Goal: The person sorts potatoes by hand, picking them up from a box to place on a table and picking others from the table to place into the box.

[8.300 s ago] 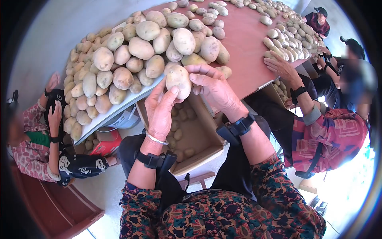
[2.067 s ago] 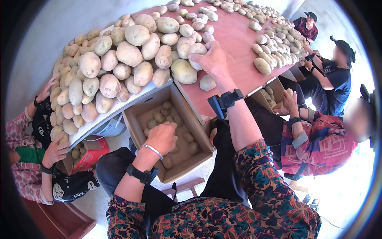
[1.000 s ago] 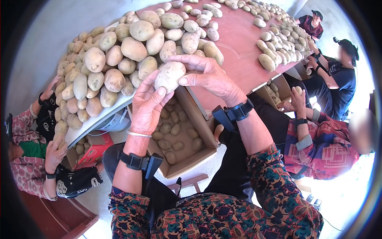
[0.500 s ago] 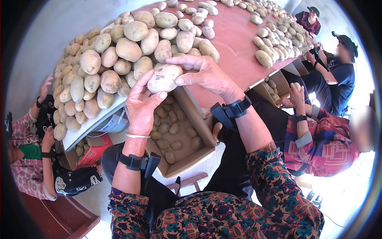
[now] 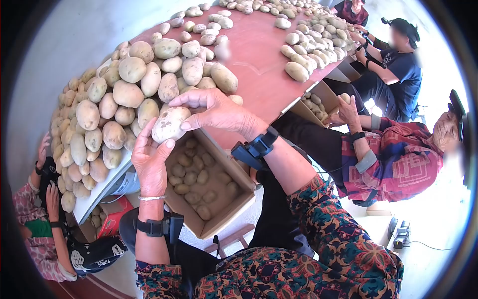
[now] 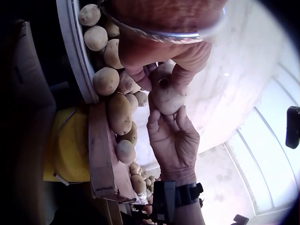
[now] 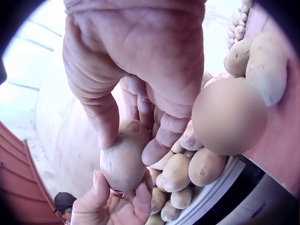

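One pale potato with brown patches point(image 5: 170, 124) is held between both hands above the front edge of the potato pile point(image 5: 113, 112). My left hand point(image 5: 151, 167) grips its lower left side with fingers and thumb. From the right, my right hand point(image 5: 219, 112) pinches it between thumb and fingers. In the left wrist view the potato point(image 6: 168, 99) has a dark hollow spot, with my left hand point(image 6: 164, 51) above and my right hand point(image 6: 173, 143) below. The right wrist view shows the potato point(image 7: 123, 161) between the fingertips of both hands.
Below my hands stands a cardboard box point(image 5: 226, 214) with several smaller potatoes inside. More potatoes point(image 5: 318, 42) lie across the red tabletop point(image 5: 254, 70). People sit at left and right; the one in a red shirt point(image 5: 393, 159) holds a potato near another box point(image 5: 326, 94).
Since the earliest frame, a hand reached to the pile and a potato came between both hands. Over the last half second its patchy side has turned, and the head view has shifted, moving the scene leftward.
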`<state>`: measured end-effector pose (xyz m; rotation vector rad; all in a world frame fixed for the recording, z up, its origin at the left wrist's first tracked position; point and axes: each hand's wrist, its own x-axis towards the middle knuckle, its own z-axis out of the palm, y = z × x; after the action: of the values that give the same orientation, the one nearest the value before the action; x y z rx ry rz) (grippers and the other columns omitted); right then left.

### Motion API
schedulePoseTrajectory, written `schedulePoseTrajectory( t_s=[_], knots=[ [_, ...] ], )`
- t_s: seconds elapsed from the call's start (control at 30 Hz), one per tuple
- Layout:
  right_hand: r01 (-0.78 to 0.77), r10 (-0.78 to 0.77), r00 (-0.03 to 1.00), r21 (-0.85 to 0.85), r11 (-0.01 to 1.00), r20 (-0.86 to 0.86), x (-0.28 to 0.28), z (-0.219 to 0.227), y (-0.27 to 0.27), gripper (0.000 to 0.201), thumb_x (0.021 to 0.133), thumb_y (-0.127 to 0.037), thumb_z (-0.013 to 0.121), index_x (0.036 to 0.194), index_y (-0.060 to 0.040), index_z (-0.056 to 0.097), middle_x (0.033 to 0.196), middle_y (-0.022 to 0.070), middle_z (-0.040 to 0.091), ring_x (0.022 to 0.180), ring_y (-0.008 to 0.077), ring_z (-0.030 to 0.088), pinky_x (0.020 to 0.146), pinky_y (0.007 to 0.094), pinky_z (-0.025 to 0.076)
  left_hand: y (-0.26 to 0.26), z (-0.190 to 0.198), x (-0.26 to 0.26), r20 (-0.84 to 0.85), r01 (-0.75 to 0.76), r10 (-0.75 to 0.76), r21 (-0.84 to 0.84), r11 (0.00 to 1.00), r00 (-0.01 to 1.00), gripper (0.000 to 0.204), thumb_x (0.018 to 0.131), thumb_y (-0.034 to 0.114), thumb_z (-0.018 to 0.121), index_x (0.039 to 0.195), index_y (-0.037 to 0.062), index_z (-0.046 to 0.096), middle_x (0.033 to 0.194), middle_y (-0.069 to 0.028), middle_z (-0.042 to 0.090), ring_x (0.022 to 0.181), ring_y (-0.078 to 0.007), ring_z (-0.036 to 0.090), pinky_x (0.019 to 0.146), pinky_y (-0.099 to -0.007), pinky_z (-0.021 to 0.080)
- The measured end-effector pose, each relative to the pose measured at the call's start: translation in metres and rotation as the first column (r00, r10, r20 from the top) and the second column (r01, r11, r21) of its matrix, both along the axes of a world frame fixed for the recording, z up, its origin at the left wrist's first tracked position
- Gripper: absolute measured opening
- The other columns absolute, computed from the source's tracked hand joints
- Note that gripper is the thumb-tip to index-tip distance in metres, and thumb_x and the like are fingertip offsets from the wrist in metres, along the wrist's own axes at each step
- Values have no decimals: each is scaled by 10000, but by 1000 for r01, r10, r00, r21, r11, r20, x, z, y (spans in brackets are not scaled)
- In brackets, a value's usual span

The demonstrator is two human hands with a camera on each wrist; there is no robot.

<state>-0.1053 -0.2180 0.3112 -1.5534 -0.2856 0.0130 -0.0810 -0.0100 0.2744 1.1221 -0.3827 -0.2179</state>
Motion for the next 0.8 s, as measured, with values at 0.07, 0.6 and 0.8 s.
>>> schedulePoseTrajectory(
  t_s=[0.07,0.6,0.8],
  knots=[
    [-17,17,1000,-4,1000,-2,2,-2,0,514,803,-41,747,1289,-41,582,1205,39,629,1114,119,570,1003,294,443,1,-2,1,-21,2,-3,-19,1000,1000,578,796,-63,708,1334,-44,497,1283,-143,573,1195,-206,544,1051,-348,424],
    [617,-661,743,491,615,-106,4,0,-72,156,929,-96,622,1047,6,629,982,120,694,812,146,662,691,252,533,16,-12,5,-128,103,-84,151,983,988,526,782,11,750,1263,-55,547,1168,-125,620,1070,-192,593,979,-319,458],
    [649,-664,739,389,654,-116,1,2,-68,146,933,-102,620,1043,-8,637,912,82,701,760,119,649,665,224,505,15,-17,6,-217,223,-162,295,929,963,467,740,-13,769,1179,-43,615,1064,-115,670,969,-164,633,853,-283,528]
  ],
)
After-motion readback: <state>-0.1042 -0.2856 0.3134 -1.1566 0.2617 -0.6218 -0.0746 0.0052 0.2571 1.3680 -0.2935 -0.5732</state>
